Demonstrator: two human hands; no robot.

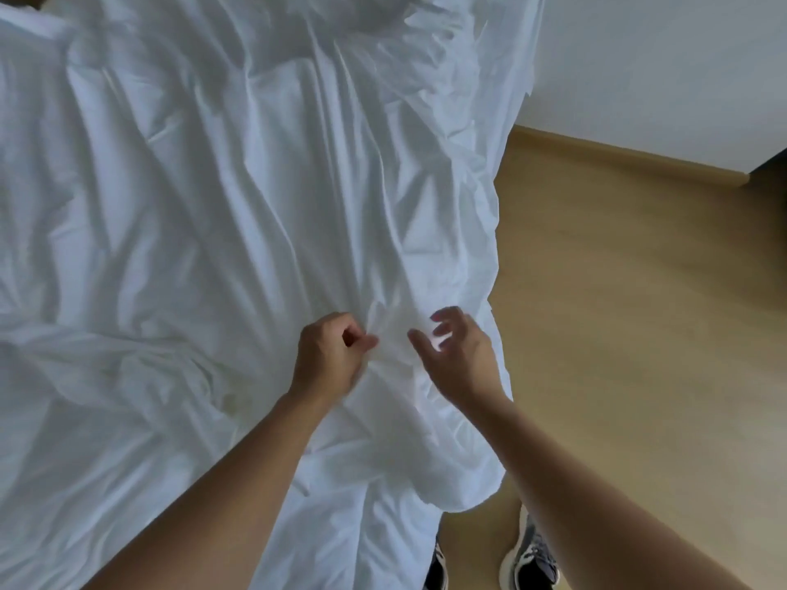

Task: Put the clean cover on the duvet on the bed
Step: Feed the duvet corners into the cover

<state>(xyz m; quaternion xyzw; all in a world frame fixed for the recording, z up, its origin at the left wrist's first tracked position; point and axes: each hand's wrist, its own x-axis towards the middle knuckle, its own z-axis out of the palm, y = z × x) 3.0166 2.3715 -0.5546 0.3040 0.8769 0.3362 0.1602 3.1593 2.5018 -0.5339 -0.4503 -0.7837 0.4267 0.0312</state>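
A white, heavily wrinkled duvet cover (221, 198) spreads over the bed and fills most of the view; I cannot tell the duvet apart from the cover. My left hand (330, 355) pinches a raised fold of the white fabric between thumb and fingers near the bed's right side. My right hand (455, 355) hovers just right of that fold with fingers spread and curled, holding nothing. The fabric's right edge (489, 257) hangs over the side of the bed.
Light wooden floor (639, 334) lies to the right of the bed. A white wall (660, 70) with a wooden skirting board runs at the upper right. My feet in grey-and-black trainers (528, 559) stand by the bed's edge at the bottom.
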